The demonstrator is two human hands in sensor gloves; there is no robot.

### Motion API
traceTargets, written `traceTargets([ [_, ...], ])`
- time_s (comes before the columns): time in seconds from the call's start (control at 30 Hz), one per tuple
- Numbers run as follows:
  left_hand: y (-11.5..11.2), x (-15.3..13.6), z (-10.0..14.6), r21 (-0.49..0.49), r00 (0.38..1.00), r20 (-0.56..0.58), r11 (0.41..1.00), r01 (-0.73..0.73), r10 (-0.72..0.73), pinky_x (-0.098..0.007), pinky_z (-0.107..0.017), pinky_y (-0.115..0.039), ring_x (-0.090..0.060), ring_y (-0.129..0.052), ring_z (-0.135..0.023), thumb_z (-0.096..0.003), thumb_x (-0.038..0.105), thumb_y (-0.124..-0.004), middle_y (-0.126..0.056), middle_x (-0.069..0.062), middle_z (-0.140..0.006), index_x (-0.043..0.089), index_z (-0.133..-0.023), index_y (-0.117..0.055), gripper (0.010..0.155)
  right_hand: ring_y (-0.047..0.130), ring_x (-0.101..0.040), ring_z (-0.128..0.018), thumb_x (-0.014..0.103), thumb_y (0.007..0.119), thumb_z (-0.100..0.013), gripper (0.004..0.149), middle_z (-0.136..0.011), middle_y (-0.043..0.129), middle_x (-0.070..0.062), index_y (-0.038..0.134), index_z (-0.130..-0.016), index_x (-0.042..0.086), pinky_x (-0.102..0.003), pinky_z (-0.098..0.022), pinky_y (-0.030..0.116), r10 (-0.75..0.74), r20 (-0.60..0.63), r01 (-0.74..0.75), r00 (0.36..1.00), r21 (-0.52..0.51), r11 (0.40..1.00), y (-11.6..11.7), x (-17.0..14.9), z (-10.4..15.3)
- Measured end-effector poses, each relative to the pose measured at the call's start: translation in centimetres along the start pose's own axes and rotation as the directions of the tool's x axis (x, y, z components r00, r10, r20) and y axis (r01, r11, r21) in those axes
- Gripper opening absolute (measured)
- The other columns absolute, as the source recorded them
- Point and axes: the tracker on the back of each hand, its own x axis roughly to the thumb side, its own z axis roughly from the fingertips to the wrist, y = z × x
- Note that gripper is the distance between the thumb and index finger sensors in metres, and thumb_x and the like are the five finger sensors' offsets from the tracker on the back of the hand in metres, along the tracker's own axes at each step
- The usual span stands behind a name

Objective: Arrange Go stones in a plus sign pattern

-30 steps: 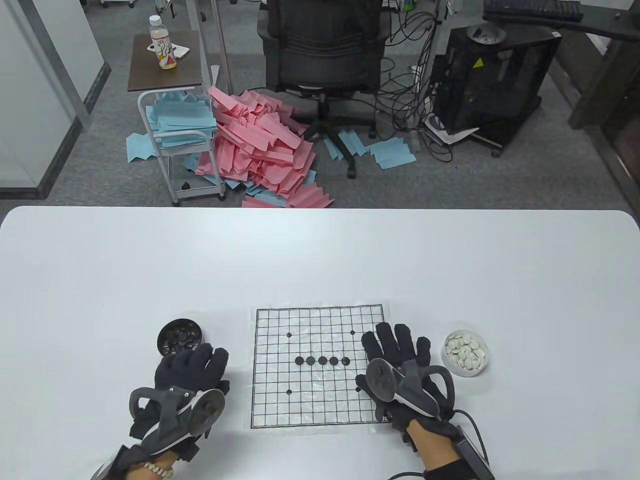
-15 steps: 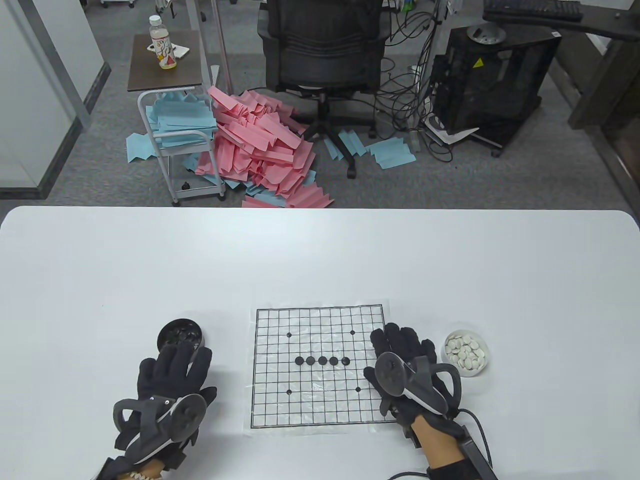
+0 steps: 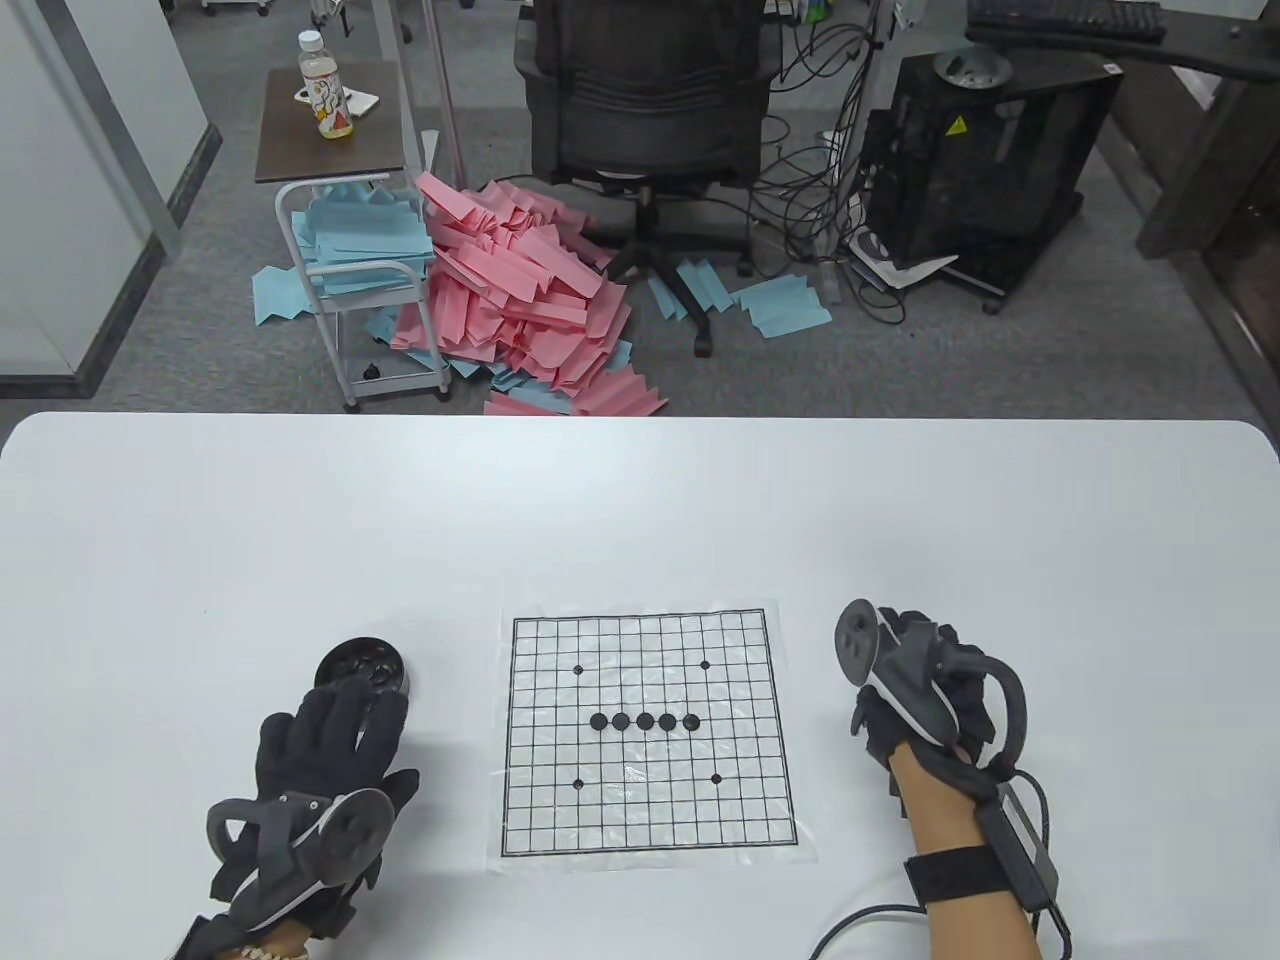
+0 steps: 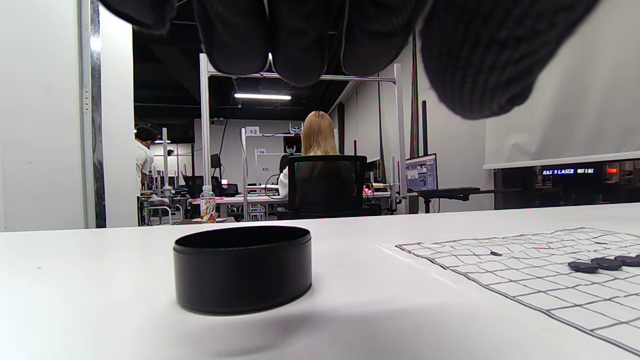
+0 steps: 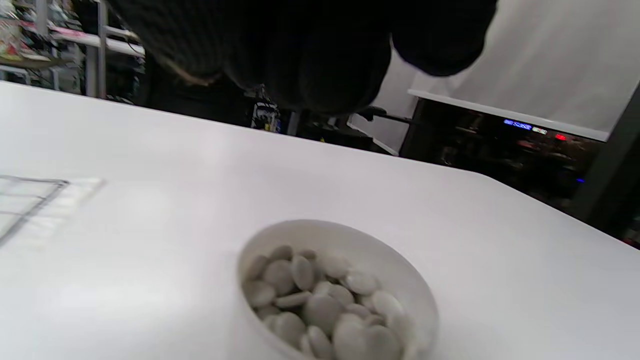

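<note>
A paper Go board [image 3: 645, 735] lies on the white table. A row of several black stones [image 3: 645, 720] sits across its middle, also seen in the left wrist view [image 4: 605, 262]. A black bowl of black stones [image 3: 360, 668] stands left of the board. My left hand [image 3: 345, 700] lies flat and empty, its fingertips at the bowl's near rim. My right hand [image 3: 940, 665] hovers over the white bowl, hiding it in the table view. In the right wrist view the white bowl [image 5: 415, 295] holds many white stones [image 5: 320, 305] just below my fingers [image 5: 300, 60], which hold nothing.
The black bowl [image 4: 242, 267] stands close in front of my left hand. The right hand's cable [image 3: 860, 915] trails on the table near the front edge. A chair, a cart and piles of paper stand on the floor beyond the far edge.
My right hand has left the board's right edge and moved right, over the white bowl. My left hand has slid back and to the left.
</note>
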Motion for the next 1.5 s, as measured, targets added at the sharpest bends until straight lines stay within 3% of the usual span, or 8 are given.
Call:
traceTargets([
  [0.2, -0.1, -0.1, 0.0, -0.006, 1.000, -0.002, 1.000, -0.003, 0.003, -0.071, -0.072, -0.051, -0.046, -0.064, -0.108, -0.0396, 0.054, -0.081, -0.058, -0.014, -0.119, 0.029, -0.108, -0.056, 0.077, 0.100, -0.017, -0.064, 0.037, 0.090, -0.042, 0.050, -0.087, 0.092, 0.000, 0.082, -0.090, 0.031, -0.040, -0.050, 0.083, 0.056, -0.072, -0.041, 0.996, 0.199, 0.979, 4.1, -1.0, -1.8],
  [0.4, 0.0, -0.1, 0.0, -0.015, 1.000, -0.005, 1.000, -0.010, 0.009, -0.071, -0.072, -0.051, -0.046, -0.064, -0.108, -0.0395, 0.054, -0.081, -0.058, -0.013, -0.119, 0.030, -0.108, -0.057, 0.077, 0.099, -0.015, -0.064, 0.039, 0.089, -0.041, 0.052, -0.088, 0.091, 0.000, 0.081, -0.092, 0.031, -0.038, -0.048, 0.083, 0.182, -0.077, -0.156, 0.980, 0.261, 0.953, 6.9, -0.9, -2.3],
  [0.6, -0.1, -0.3, 0.0, -0.020, 1.000, -0.014, 1.000, -0.016, 0.016, -0.071, -0.072, -0.051, -0.046, -0.064, -0.108, -0.0395, 0.054, -0.081, -0.058, -0.014, -0.119, 0.030, -0.108, -0.057, 0.076, 0.099, -0.009, -0.047, 0.039, 0.092, -0.038, 0.044, -0.075, 0.097, 0.002, 0.087, -0.081, 0.031, -0.034, -0.039, 0.084, 0.169, -0.096, -0.149, 0.981, 0.189, 0.971, 7.9, -1.4, -2.9],
  [1.13, -0.2, -0.2, -0.1, -0.030, 1.000, -0.012, 0.999, -0.020, 0.020, -0.070, -0.072, -0.051, -0.046, -0.063, -0.108, -0.0395, 0.054, -0.081, -0.058, -0.013, -0.119, 0.030, -0.108, -0.057, 0.076, 0.097, -0.006, -0.035, 0.042, 0.088, -0.037, 0.038, -0.064, 0.100, 0.004, 0.088, -0.073, 0.032, -0.033, -0.033, 0.085, 0.134, -0.069, -0.125, 0.989, 0.126, 0.984, 8.4, -2.2, -2.7],
  [1.3, -0.2, -0.2, -0.1, -0.030, 1.000, -0.014, 0.999, -0.024, 0.023, -0.070, -0.072, -0.051, -0.046, -0.063, -0.108, -0.0395, 0.054, -0.081, -0.058, -0.013, -0.119, 0.030, -0.108, -0.057, 0.076, 0.098, -0.005, -0.034, 0.040, 0.089, -0.037, 0.039, -0.065, 0.101, 0.003, 0.088, -0.074, 0.031, -0.032, -0.032, 0.086, 0.105, -0.065, -0.101, 0.992, 0.062, 0.993, 7.3, -2.2, -2.4],
  [1.5, -0.2, -0.2, -0.1, -0.033, 0.999, -0.018, 0.999, -0.032, 0.031, -0.071, -0.072, -0.051, -0.047, -0.063, -0.108, -0.0397, 0.054, -0.081, -0.057, -0.014, -0.119, 0.030, -0.108, -0.057, 0.076, 0.099, -0.006, -0.035, 0.038, 0.089, -0.037, 0.039, -0.066, 0.101, 0.003, 0.088, -0.075, 0.032, -0.032, -0.033, 0.087, 0.049, -0.018, -0.050, 0.999, -0.067, 0.996, 4.1, -0.2, -1.6],
])
